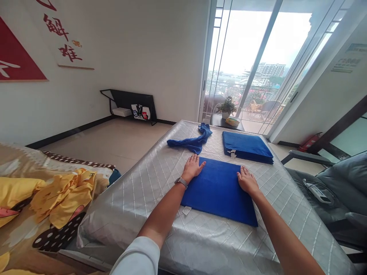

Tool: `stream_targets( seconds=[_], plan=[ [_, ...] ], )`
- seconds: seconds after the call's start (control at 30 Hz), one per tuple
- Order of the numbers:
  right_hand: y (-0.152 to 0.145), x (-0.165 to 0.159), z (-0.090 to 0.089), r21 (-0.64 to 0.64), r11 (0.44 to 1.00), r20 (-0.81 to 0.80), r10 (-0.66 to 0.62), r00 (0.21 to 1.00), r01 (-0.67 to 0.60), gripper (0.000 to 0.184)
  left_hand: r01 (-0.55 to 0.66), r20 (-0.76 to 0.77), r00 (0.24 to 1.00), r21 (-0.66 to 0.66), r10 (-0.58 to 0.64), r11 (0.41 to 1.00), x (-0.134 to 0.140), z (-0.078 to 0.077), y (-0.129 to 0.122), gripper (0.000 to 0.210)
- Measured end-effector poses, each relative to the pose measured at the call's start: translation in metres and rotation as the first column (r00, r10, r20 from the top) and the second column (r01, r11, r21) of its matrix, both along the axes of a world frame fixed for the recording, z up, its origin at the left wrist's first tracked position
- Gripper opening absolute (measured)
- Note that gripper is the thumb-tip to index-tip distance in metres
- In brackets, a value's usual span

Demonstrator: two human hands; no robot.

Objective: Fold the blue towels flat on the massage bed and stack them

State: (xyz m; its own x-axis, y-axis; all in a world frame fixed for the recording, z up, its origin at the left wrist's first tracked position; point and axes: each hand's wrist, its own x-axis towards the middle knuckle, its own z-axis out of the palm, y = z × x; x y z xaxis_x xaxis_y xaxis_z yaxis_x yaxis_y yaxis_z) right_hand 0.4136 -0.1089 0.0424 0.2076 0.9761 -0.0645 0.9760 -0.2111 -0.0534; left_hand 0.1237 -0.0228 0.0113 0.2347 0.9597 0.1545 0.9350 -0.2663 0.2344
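Observation:
A blue towel [219,191] lies flat and folded in front of me on the silver quilted table cover [134,194], with a white tag sticking out at its near left edge. My left hand [193,168] rests on its far left corner, fingers stretched out. On the far right corner lies my right hand [247,179], also with fingers extended. Both hands press flat and hold nothing. Beyond the left hand, a crumpled blue towel [195,142] lies loosely twisted. A neat stack of folded blue towels [246,145] sits farther back on the right.
A bed with yellow clothing [67,194] stands at the left. A dark armchair [344,183] holding a white power strip [318,193] is at the right. Behind the table, a small stand carries a potted plant [228,107] by the glass doors.

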Motion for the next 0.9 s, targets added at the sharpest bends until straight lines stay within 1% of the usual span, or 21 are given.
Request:
stream_targets(
  seconds=[0.1, 0.27, 0.33, 0.43, 0.5, 0.53, 0.6, 0.67, 0.73, 0.77, 0.83, 0.9],
  plan=[
    [-0.013, -0.001, -0.005, 0.03, 0.999, 0.032, 0.04, 0.999, -0.041, 0.065, 0.004, 0.001, 1.0, 0.017, -0.004, 1.0, 0.001, -0.003, 0.001, 0.084],
    [-0.024, -0.002, -0.016, 0.004, 0.999, 0.043, 0.046, 0.998, -0.046, 0.064, -0.001, -0.022, 1.0, 0.029, 0.002, 1.0, 0.001, -0.003, 0.001, 0.084],
    [-0.024, -0.002, -0.018, 0.002, 0.999, 0.042, 0.046, 0.998, -0.047, 0.065, -0.019, -0.03, 0.999, 0.03, 0.02, 0.999, -0.001, 0.001, 0.0, 0.084],
    [-0.022, -0.002, -0.017, 0.007, 0.999, 0.018, 0.044, 0.999, -0.044, 0.066, -0.062, -0.062, 0.996, 0.058, 0.066, 0.996, -0.003, 0.011, -0.005, 0.084],
    [-0.021, -0.003, -0.017, 0.012, 0.999, -0.006, 0.04, 0.999, -0.04, 0.066, -0.05, -0.076, 0.995, 0.088, 0.057, 0.995, 0.004, 0.018, -0.012, 0.085],
    [-0.021, -0.003, -0.017, 0.014, 0.999, -0.017, 0.038, 0.999, -0.038, 0.066, -0.009, -0.077, 0.997, 0.097, 0.016, 0.995, 0.012, 0.022, -0.017, 0.085],
    [-0.021, -0.002, -0.019, 0.019, 0.999, -0.03, 0.036, 0.999, -0.036, 0.067, 0.148, -0.074, 0.987, 0.093, -0.141, 0.985, 0.036, 0.025, -0.031, 0.083],
    [-0.021, -0.002, -0.021, 0.029, 0.999, -0.031, 0.039, 0.999, -0.038, 0.067, 0.344, -0.072, 0.938, 0.083, -0.339, 0.935, 0.07, 0.025, -0.048, 0.081],
    [-0.02, 0.0, -0.023, 0.04, 0.998, -0.022, 0.053, 0.998, -0.052, 0.066, 0.467, -0.064, 0.884, 0.091, -0.463, 0.88, 0.105, 0.021, -0.062, 0.079],
    [-0.02, 0.0, -0.024, 0.044, 0.997, -0.015, 0.06, 0.998, -0.06, 0.066, 0.495, -0.06, 0.869, 0.087, -0.491, 0.865, 0.121, 0.018, -0.067, 0.078],
    [-0.021, 0.001, -0.024, 0.046, 0.996, -0.003, 0.073, 0.997, -0.073, 0.066, 0.499, -0.052, 0.867, 0.054, -0.496, 0.865, 0.143, 0.013, -0.072, 0.076],
    [-0.021, 0.001, -0.024, 0.046, 0.996, 0.0, 0.076, 0.997, -0.076, 0.065, 0.468, -0.048, 0.883, 0.01, -0.467, 0.884, 0.15, 0.01, -0.072, 0.073]
  ],
)
